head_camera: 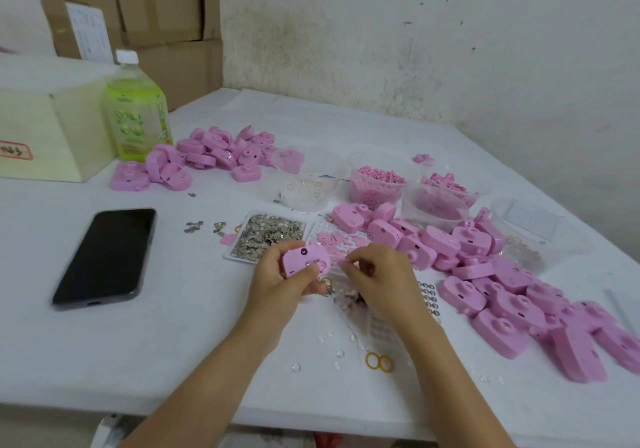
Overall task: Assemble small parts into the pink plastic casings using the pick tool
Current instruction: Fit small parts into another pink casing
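Left hand (277,279) grips pink casing (300,258) (right hand (379,276) curled beside).

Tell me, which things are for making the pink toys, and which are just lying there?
For the job: pink plastic casing held in the left hand, flat tray of small silver metal parts, clear tub of pink pellets, heaps of pink casings.
Lying about: black smartphone, green drink bottle, brown cardboard boxes.

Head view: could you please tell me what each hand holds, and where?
Left hand grips a pink casing by its edges, thumb on its face. Right hand: curled fingers, contents cannot be told.
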